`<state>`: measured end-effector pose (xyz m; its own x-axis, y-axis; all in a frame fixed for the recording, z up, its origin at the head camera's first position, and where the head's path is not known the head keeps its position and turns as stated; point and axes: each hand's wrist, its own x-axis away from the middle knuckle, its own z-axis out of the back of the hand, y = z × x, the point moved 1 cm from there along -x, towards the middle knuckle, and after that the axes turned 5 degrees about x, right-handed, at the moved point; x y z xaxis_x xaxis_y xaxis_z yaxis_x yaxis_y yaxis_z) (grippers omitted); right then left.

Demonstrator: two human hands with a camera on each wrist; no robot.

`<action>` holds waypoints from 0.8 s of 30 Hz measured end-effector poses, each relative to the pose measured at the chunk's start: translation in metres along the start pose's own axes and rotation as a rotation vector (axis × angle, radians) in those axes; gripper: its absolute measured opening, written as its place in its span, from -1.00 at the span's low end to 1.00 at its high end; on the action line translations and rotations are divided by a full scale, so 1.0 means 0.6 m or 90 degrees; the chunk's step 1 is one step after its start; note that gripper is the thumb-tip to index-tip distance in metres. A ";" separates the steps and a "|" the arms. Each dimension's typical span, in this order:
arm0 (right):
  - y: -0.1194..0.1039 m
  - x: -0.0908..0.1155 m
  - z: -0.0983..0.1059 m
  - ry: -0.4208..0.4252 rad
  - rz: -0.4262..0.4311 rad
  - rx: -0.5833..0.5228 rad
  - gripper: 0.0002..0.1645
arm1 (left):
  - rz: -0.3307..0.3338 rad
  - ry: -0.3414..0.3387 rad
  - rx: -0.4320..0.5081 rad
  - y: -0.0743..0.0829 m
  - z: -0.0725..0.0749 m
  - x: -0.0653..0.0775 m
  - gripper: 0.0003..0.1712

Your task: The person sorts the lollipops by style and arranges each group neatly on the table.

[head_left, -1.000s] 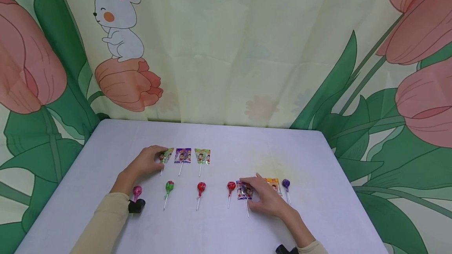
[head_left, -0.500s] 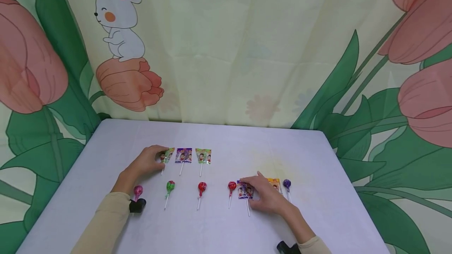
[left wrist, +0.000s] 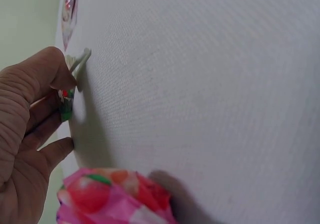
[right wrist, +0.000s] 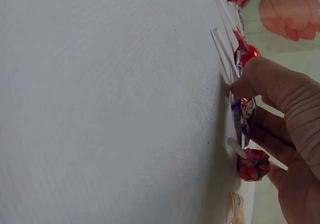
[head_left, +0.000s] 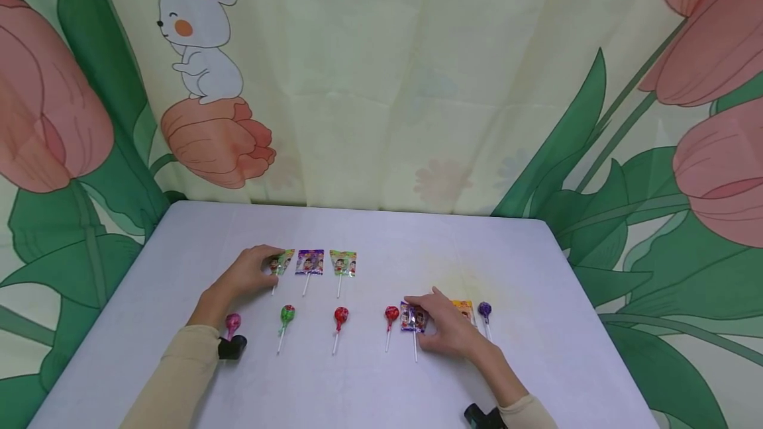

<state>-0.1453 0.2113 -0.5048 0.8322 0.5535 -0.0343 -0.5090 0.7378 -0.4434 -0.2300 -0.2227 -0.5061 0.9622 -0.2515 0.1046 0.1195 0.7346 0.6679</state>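
Observation:
My left hand (head_left: 247, 273) grips a lollipop in a flat green wrapper (head_left: 285, 261) at the left end of the back row. In the left wrist view its white stick (left wrist: 82, 59) sticks out past the thumb, and the fingers cover much of the wrapper. On the right, my right hand (head_left: 450, 326) pinches a lollipop in a purple wrapper (head_left: 413, 316) by its right side, stick towards me. Close by the little-finger side of that hand, the right wrist view shows a round red lollipop (right wrist: 253, 165), which the hand hides from the head view.
Beside the left hand's lollipop lie a purple (head_left: 309, 262) and a green packet lollipop (head_left: 343, 263). The front row has round pink (head_left: 232, 323), green (head_left: 287, 314), red (head_left: 340, 316), red (head_left: 391, 314) and purple lollipops (head_left: 485, 310), plus an orange packet (head_left: 463, 310). A printed curtain (head_left: 381, 85) hangs behind the table.
My right hand and the purple-wrapped lollipop have shifted slightly away from me, the stick's end a little to the left. The left hand stays in place.

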 end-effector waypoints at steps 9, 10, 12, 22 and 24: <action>0.004 0.002 -0.002 0.036 0.029 0.015 -0.18 | -0.012 0.001 -0.003 -0.001 -0.002 -0.001 -0.25; 0.005 0.001 -0.001 0.038 0.030 0.018 -0.18 | -0.010 0.001 -0.002 -0.001 -0.002 -0.001 -0.25; 0.005 0.000 0.001 0.037 0.028 0.018 -0.18 | -0.005 0.000 -0.001 -0.002 -0.002 -0.001 -0.25; 0.002 -0.014 0.013 0.047 0.029 0.015 -0.24 | 0.015 -0.002 -0.010 -0.002 -0.006 -0.004 -0.24; 0.000 -0.020 0.017 0.051 0.033 0.021 -0.27 | 0.017 0.000 -0.008 -0.002 -0.006 -0.004 -0.24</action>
<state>-0.1574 0.2086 -0.4950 0.8188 0.5594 -0.1291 -0.5578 0.7220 -0.4094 -0.2316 -0.2206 -0.5096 0.9650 -0.2315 0.1232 0.0959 0.7487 0.6560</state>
